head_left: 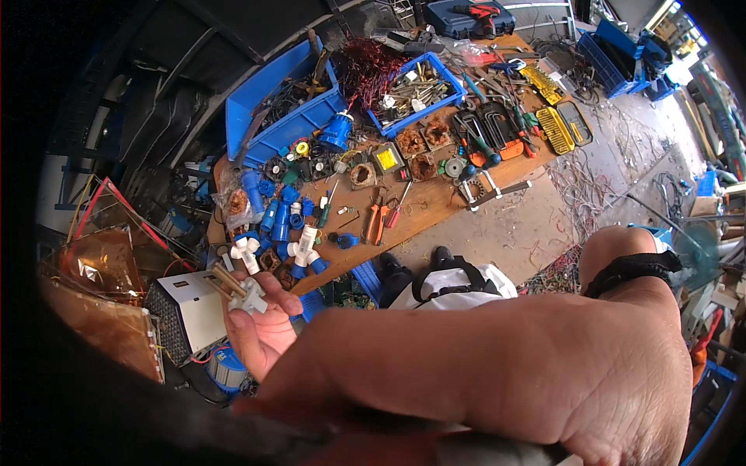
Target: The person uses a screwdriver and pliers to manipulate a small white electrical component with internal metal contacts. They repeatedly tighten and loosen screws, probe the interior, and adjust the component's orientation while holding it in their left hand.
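My left hand (pixel 268 330) is raised beyond the near left end of the workbench. Its fingers are closed on a pale plug insert (pixel 249 298) with brass-coloured pins pointing up and left. My right hand (pixel 497 365) is bent very close to the camera and fills the lower right. A black band (pixel 633 273) circles that arm, and the fingertips cannot be made out. On the bench by my left hand lie white pipe-like fittings (pixel 303 247) and several blue plug housings (pixel 281 220).
Pliers (pixel 376 221) and screwdrivers lie on the wooden workbench (pixel 404 233). Blue bins (pixel 291 132) stand at its back, with hex keys and yellow tool cases (pixel 556 130) to the right. A white box (pixel 190 307) stands at left. Wire scraps litter the floor.
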The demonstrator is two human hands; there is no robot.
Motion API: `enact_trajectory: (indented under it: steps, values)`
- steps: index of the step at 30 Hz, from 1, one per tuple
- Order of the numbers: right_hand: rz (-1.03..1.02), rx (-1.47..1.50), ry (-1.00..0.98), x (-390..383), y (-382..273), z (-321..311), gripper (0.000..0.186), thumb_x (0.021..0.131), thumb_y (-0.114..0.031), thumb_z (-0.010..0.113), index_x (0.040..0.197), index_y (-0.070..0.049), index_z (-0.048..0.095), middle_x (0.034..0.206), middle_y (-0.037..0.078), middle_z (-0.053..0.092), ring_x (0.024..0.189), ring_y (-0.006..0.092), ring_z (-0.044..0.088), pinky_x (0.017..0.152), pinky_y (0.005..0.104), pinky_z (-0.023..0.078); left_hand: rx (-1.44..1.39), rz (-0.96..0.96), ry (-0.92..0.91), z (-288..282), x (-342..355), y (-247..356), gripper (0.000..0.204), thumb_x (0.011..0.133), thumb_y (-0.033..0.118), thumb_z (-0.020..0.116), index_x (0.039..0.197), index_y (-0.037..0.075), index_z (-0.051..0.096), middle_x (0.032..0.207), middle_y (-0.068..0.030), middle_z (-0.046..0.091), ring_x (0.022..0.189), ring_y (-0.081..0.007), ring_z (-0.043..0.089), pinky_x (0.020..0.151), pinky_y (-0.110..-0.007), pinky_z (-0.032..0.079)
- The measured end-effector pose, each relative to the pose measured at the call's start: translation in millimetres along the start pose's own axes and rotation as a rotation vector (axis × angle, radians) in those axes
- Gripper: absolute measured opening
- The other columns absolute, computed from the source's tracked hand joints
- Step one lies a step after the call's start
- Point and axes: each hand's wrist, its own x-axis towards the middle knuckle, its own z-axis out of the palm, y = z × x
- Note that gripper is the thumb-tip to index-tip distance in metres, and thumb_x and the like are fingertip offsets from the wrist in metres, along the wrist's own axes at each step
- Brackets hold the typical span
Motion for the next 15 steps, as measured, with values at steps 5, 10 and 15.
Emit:
enact_trajectory:
  steps: [5, 10, 15]
  values:
    - [0.05, 0.0, 0.022, -5.2, -8.9, 2.3, 0.052, 0.078, -0.01, 0.08, 0.118, -0.004, 0.048, 0.09, 0.0, 0.051, 0.08, 0.006, 0.049, 0.068, 0.0203, 0.04, -0.899, -0.49, 0.061, 7.7, 8.0, 23.0, 0.039, 0.095, 0.023, 0.057, 0.126, 0.002, 0.045, 0.104, -0.0141, 0.058, 0.086, -0.0249, 0.056, 0.076, -0.032, 0.048]
    - [0.264, 0.077, 0.14, -8.8, -3.1, -8.4, 0.051, 0.078, -0.009, 0.079, 0.119, -0.004, 0.048, 0.09, 0.0, 0.051, 0.081, 0.0061, 0.049, 0.069, 0.0203, 0.04, -0.734, -0.667, 0.116, 16.3, 10.4, 29.9, 0.062, 0.099, 0.045, 0.04, 0.137, -0.004, 0.04, 0.127, -0.0176, 0.055, 0.106, -0.0258, 0.059, 0.09, -0.041, 0.048]
    - [0.415, 0.058, 0.287, -9.7, 18.2, -19.8, 0.035, 0.086, -0.021, 0.072, 0.107, -0.004, 0.05, 0.081, -0.001, 0.048, 0.075, 0.0072, 0.046, 0.066, 0.0237, 0.039, -0.809, -0.481, 0.013, 15.3, 10.2, 26.6, 0.05, 0.098, 0.028, 0.052, 0.135, -0.005, 0.041, 0.112, -0.0224, 0.059, 0.079, -0.0206, 0.062, 0.069, -0.031, 0.05]
